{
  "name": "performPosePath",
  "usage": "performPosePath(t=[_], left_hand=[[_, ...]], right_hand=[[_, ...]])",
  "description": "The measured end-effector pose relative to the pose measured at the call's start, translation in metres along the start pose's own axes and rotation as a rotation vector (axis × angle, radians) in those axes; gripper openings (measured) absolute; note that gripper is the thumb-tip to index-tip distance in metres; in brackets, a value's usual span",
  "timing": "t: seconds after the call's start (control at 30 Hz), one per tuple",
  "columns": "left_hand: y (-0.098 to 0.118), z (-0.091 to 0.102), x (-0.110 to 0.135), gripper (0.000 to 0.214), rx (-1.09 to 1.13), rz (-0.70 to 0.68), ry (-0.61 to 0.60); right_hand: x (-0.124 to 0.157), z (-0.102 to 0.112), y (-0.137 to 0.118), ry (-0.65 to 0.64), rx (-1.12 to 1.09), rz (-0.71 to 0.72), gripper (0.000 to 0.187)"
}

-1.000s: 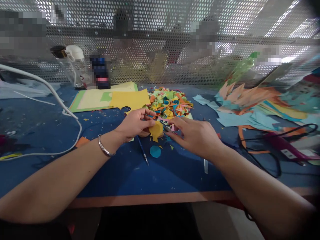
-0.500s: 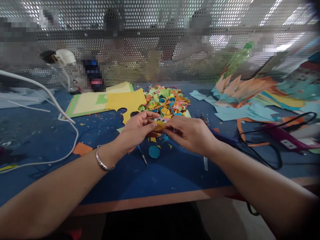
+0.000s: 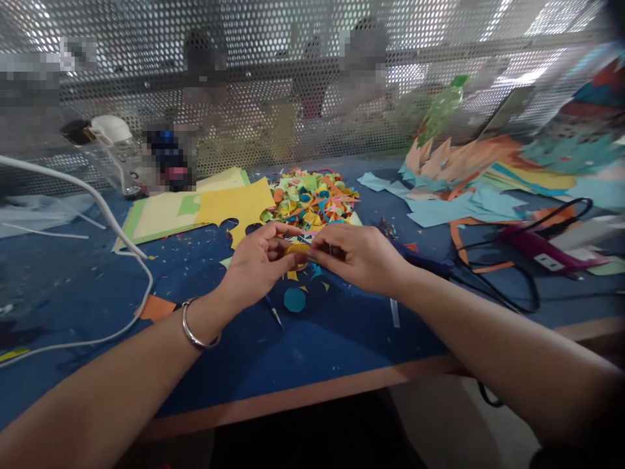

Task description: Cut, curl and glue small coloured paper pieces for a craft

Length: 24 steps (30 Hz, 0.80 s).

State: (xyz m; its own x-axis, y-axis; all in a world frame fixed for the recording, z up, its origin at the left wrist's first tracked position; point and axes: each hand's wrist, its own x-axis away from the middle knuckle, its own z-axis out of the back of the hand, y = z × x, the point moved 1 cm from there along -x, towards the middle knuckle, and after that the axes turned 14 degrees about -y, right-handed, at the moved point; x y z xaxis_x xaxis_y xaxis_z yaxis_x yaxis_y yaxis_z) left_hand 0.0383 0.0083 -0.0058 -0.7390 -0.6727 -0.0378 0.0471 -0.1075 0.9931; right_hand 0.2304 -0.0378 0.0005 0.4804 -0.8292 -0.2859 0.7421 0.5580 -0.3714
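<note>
My left hand and my right hand meet over the blue table, both pinching a small yellow paper piece between their fingertips. The piece looks curled or folded. A silver bangle circles my left wrist. Just below the hands lie a teal paper circle, small yellow scraps and a thin blue-handled tool. Right behind the hands sits a heap of small coloured paper shapes.
Yellow and green paper sheets lie at back left, near a clear bottle. A white cable loops on the left. Blue and orange paper offcuts, a black cord and a magenta tool fill the right. A perforated metal screen stands behind.
The yellow piece hung flat from my left hand; my right hand has closed in and both hands now pinch it, curled up small. The view has shifted slightly.
</note>
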Motion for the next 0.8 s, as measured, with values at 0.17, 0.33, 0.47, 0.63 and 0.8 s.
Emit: performPosePath(t=[0.17,0.33,0.47,0.63,0.8], left_hand=[[0.0001,-0.0001,-0.0002,0.046,0.013,-0.001,0.025],[-0.0010,-0.0015,0.0009,0.041,-0.026,-0.020,0.040],[-0.0015,-0.0028,0.0016,0.038,-0.040,-0.011,0.035],[-0.0042,-0.0008,0.0011,0.020,-0.055,0.108,-0.044],[-0.0055,0.0001,0.0013,0.021,-0.046,0.068,-0.052]], right_hand=[[-0.0004,0.0002,0.0008,0.006,-0.037,-0.056,0.018],[-0.0014,0.0002,0.0003,-0.006,-0.101,-0.045,0.017],[-0.0021,0.0002,-0.0019,-0.017,-0.124,-0.004,0.017],[-0.0016,-0.0011,-0.0011,-0.044,-0.167,-0.017,0.016],[-0.0017,-0.0018,0.0002,-0.080,-0.210,-0.027,0.015]])
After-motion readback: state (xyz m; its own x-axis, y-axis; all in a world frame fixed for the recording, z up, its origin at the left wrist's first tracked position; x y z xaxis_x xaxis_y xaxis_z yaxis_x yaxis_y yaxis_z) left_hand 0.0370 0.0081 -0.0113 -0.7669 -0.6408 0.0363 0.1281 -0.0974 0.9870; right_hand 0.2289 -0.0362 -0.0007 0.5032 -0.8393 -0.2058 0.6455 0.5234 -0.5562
